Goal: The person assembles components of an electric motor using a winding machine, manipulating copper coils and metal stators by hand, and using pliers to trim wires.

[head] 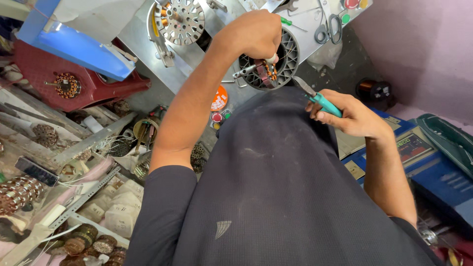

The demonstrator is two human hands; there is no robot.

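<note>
My left hand (253,33) is closed over a copper-wound stator piece (268,71) that sits against a round slotted metal wheel (290,56) on the winding machine. My right hand (352,114) grips pliers with teal handles (318,97), their metal jaws pointing up-left toward the wheel, a short way from it. My dark shirt fills the lower middle of the view and hides what lies below the wheel.
A second round slotted disc (180,19) is mounted at the top. Scissors (329,27) lie on the grey machine panel. A copper wire spool (374,90) stands at right. A blue scale (419,152) sits below my right arm. Wound stators (93,244) and parts crowd the left shelves.
</note>
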